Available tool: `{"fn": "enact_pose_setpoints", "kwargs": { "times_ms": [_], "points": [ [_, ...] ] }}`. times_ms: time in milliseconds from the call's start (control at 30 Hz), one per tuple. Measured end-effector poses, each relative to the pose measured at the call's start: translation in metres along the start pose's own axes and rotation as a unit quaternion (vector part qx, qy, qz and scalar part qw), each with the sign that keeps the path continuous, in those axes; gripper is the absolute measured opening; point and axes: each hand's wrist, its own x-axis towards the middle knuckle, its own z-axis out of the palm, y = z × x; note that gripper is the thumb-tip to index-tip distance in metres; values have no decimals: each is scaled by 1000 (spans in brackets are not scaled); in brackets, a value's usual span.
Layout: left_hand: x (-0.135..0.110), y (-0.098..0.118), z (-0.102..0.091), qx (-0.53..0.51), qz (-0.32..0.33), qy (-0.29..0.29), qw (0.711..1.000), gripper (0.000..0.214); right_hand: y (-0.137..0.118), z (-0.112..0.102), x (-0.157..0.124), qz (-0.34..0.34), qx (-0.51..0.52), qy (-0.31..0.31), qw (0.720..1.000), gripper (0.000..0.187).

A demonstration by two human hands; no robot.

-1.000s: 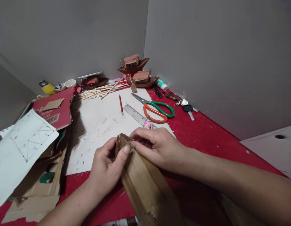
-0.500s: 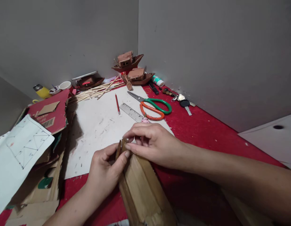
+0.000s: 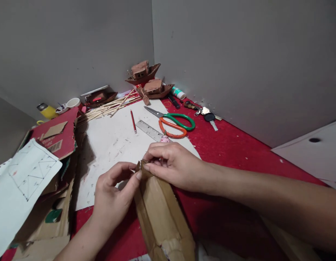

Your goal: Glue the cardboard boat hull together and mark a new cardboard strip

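One camera, worn on the person's head, looks forward and down across the red bench [image 3: 233, 152] toward the corner where two grey walls [image 3: 75, 43] meet. It sits close above the left hand [image 3: 110, 197] and right hand [image 3: 173, 166] at the cardboard piece [image 3: 162, 214]. Both forearms enter from the lower edge.

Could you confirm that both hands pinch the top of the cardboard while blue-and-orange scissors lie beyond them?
Not quite: in the head view the scissors are green and orange, not blue. The left hand and right hand do pinch the top of the cardboard.
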Motion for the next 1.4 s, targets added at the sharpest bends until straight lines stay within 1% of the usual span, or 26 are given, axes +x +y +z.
{"fn": "enact_pose_setpoints", "kwargs": {
  "times_ms": [33, 67, 133, 233, 467, 600, 700, 767, 833, 900, 1000, 1167, 1267, 1400],
  "points": [
    [-1, 0, 0, 24, 26, 14, 999, 4, 0, 0, 0, -4, 2, -3, 1000, 9],
    [-2, 0, 0, 42, 48, 22, 998, 5, 0, 0, -1, -9, 5, -5, 1000, 9],
    [-4, -1, 1, 65, 72, 31, 995, 7, 0, 1, -2, -20, 7, -5, 1000, 10],
    [-5, -3, 4, 75, 70, 38, 994, 6, 0, 2, -3, -28, 6, -1, 1000, 10],
    [-6, -8, 9, 35, 52, 41, 997, 5, 0, 2, -3, -27, 0, 3, 1000, 11],
    [-5, -7, 10, -3, 22, 49, 999, 4, -1, 0, -2, -26, 12, 6, 1000, 11],
    [-2, -7, 11, -65, -31, 49, 996, 7, 1, 1, -1, -19, 6, 12, 1000, 10],
    [2, -8, 12, -127, -73, 46, 988, 13, 3, 2, -1, -12, 0, 17, 1000, 9],
    [4, -9, 12, -163, -95, 37, 981, 15, 4, 3, 0, -7, -9, 21, 1000, 9],
    [5, -9, 11, -153, -93, 27, 983, 12, 4, 4, 0, -3, -14, 20, 1000, 8],
    [3, -9, 9, -120, -73, 31, 990, 12, 5, 4, -1, -1, -15, 16, 1000, 9],
    [0, -8, 8, -117, -50, 18, 992, 15, 7, 4, -1, -6, -23, 22, 999, 9],
    [-3, -9, 10, -85, -40, 34, 995, 10, 7, 3, -1, -5, -20, 28, 999, 9],
    [-6, -12, 13, -21, -8, 58, 998, 8, 7, 3, 0, -17, -22, 29, 999, 9]
  ]
}}
